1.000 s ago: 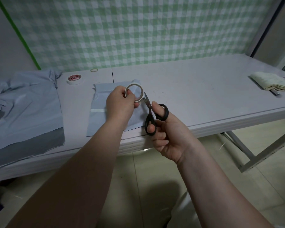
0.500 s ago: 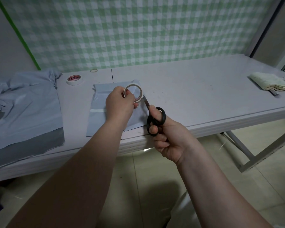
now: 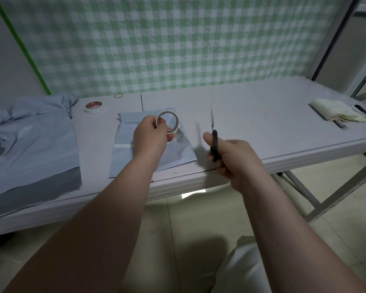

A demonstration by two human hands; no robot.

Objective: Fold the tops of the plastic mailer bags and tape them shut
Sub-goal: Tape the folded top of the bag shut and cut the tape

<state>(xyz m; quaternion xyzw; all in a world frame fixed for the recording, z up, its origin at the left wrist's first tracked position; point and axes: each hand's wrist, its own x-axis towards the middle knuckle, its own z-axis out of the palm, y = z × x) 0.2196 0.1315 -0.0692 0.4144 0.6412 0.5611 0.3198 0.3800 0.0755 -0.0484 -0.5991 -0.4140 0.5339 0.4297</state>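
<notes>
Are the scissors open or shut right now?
Shut, it looks like: the scissors in the right hand show one thin blade pointing up, with no gap. They are edge-on and blurred, so not certain.

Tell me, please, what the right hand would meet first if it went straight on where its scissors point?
Probably the checked backdrop: the right hand aims the scissors away across bare table, with nothing standing in that line, though depth is unclear.
</notes>
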